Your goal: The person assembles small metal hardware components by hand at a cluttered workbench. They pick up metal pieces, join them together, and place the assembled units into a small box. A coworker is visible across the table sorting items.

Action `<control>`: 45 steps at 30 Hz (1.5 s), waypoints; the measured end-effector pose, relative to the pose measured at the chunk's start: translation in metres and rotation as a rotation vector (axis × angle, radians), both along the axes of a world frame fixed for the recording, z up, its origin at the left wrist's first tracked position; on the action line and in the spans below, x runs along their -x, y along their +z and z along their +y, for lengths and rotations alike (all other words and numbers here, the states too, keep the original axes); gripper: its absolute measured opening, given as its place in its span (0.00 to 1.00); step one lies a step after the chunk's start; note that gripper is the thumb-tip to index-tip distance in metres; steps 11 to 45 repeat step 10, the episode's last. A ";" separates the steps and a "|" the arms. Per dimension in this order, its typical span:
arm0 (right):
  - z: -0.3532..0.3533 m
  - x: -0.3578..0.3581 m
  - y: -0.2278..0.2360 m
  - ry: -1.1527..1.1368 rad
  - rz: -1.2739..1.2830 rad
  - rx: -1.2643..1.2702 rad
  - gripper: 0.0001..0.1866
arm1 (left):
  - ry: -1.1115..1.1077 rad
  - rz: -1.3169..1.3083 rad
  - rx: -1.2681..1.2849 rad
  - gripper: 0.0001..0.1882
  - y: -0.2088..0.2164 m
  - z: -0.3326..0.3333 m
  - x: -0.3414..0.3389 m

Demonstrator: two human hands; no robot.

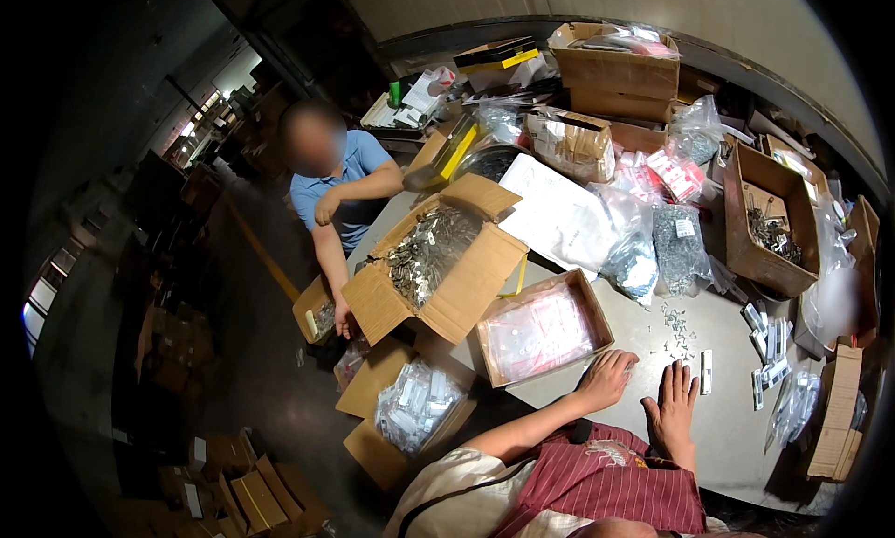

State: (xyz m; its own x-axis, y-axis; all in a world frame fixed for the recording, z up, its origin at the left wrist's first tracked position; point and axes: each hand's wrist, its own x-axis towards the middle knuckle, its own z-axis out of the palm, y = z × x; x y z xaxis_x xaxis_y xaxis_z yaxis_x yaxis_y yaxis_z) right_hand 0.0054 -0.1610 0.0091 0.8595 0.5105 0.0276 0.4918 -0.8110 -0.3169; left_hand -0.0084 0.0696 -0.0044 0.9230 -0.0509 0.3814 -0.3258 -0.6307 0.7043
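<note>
My left hand [606, 378] rests on the grey table beside the near right corner of a shallow cardboard box [603, 342]. Its fingers are curled together, and whatever they may pinch is too small to make out. Inside that box lie clear plastic bags [545, 325] with red edges. Palm down, my right hand [673, 409] lies flat on the tabletop with its fingers spread, holding nothing. Small metal pieces [678, 328] are scattered just beyond its fingertips. A slim silver-and-white rectangular part [706, 372] lies right of that hand.
Several similar rectangular parts [769, 347] lie at the right. Bags of small hardware [679, 244] and a box of metal parts [792, 279] stand behind. Leftward is a large open carton of metal parts [499, 272]; below it, a carton of bagged pieces [359, 445]. Across sits another person [352, 179].
</note>
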 end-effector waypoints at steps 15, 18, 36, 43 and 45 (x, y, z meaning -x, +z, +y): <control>0.007 0.003 0.005 -0.048 0.051 0.024 0.45 | -0.008 0.016 -0.004 0.17 -0.002 0.000 0.000; 0.007 0.003 0.005 -0.048 0.051 0.024 0.45 | -0.008 0.016 -0.004 0.17 -0.002 0.000 0.000; 0.007 0.003 0.005 -0.048 0.051 0.024 0.45 | -0.008 0.016 -0.004 0.17 -0.002 0.000 0.000; 0.007 0.003 0.005 -0.048 0.051 0.024 0.45 | -0.008 0.016 -0.004 0.17 -0.002 0.000 0.000; 0.007 0.003 0.005 -0.048 0.051 0.024 0.45 | -0.008 0.016 -0.004 0.17 -0.002 0.000 0.000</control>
